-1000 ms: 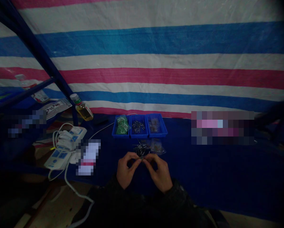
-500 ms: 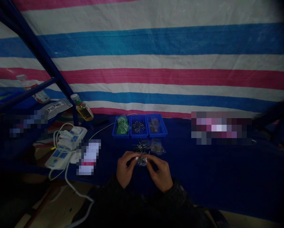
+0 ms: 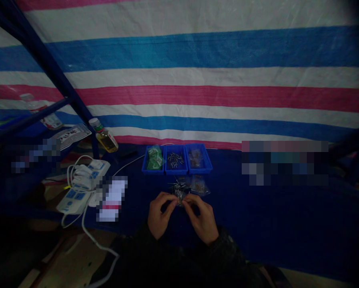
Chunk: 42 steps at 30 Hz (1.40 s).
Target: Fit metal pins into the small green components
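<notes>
My left hand [image 3: 161, 214] and my right hand [image 3: 201, 218] meet at the near part of the blue table, thumbs and fingertips pinched on a small clear plastic bag [image 3: 180, 197] between them. Something metallic seems to be in the bag, too small to make out. Just beyond my fingers lies a loose pile of thin metal pins [image 3: 179, 186]. To its right is another clear bag [image 3: 199, 186] with small brownish pieces inside. Behind stand three blue trays: one with green packets [image 3: 155, 158], one with metal pins [image 3: 175, 160], one with clear bags [image 3: 195, 159].
At left lie a white power strip [image 3: 73, 200] with plugs and cables, and a blurred-out flat white object [image 3: 113, 200]. A bottle of yellow liquid [image 3: 105, 138] leans near the blue frame post [image 3: 53, 76]. A striped sheet [image 3: 197, 96] hangs behind the table [image 3: 272, 224].
The small bag between my fingers has turned: half a second ago its face showed below my fingertips, and now it shows more above them. Both hands have hardly shifted.
</notes>
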Motion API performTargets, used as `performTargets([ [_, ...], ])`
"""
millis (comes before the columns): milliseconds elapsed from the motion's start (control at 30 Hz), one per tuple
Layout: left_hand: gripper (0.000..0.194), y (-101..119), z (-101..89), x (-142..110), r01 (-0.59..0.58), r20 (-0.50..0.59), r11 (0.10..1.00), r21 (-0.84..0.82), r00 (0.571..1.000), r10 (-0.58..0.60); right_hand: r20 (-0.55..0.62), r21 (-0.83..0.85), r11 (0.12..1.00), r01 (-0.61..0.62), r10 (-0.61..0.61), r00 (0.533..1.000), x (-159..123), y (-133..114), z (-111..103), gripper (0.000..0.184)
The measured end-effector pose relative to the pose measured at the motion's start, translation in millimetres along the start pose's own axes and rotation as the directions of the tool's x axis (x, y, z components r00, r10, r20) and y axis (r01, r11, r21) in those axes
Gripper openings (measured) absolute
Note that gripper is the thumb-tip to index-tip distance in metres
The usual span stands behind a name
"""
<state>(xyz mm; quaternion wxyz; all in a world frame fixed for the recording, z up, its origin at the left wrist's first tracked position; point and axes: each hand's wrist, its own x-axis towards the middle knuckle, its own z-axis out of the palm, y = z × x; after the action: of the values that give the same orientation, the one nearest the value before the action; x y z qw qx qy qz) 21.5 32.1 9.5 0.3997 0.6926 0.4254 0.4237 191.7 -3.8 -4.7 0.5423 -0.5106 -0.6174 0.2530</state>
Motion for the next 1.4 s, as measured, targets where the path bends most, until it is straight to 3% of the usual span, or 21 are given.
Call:
performTargets([
  [167,0.026,1.0,-2.4,1.9,-0.038,0.013,0.999,0.009,0.999,0.038,0.046,-0.016,0.999,0.030,-0.030,0.998,3.2,-8.1,-6.5,0.020],
  [333,0.023,-2.1,-2.4,2.1,-0.022,-0.014,0.999,0.024,1.000,0.022,0.065,-0.016,0.999,0.033,-0.032,0.997,2.4,-9.2,-8.3,0.028],
  [600,0.011,1.7,-1.6,4.3,-0.091,-0.039,0.992,0.085,0.995,0.095,0.019,-0.064,0.997,0.038,-0.036,0.999,4.1,-7.9,-4.9,0.013],
  [733,0.009,0.5,0.7,0.7,-0.015,-0.015,1.000,0.020,1.000,0.015,0.027,-0.060,0.997,0.041,-0.040,0.999,5.3,-8.5,-5.5,0.012],
  [833,0.013,0.5,2.1,-2.2,0.055,-0.057,0.998,-0.036,0.997,-0.057,-0.001,-0.078,0.995,0.057,-0.057,0.998,4.8,-7.3,-5.5,0.012],
  [1000,0.012,1.5,0.9,-1.2,0.019,-0.002,1.000,-0.002,1.000,-0.019,0.001,-0.011,1.000,-0.030,0.030,1.000,0.4,-2.8,-1.6,0.005],
  [1133,0.019,0.0,-0.7,1.3,-0.028,0.027,1.000,0.010,0.999,0.027,-0.034,0.041,0.997,-0.073,0.074,0.997,-1.1,-3.1,-1.1,0.019],
  [1233,0.021,-2.1,-1.5,1.4,-0.024,0.012,1.000,0.008,1.000,0.024,0.018,-0.006,0.999,-0.042,0.042,0.999,0.1,-6.8,-5.8,0.014],
  [1400,0.017,-3.3,-2.6,0.6,-0.012,-0.009,1.000,0.017,1.000,0.012,0.067,-0.002,1.000,-0.018,0.018,0.998,0.8,-10.2,-12.3,0.028],
])
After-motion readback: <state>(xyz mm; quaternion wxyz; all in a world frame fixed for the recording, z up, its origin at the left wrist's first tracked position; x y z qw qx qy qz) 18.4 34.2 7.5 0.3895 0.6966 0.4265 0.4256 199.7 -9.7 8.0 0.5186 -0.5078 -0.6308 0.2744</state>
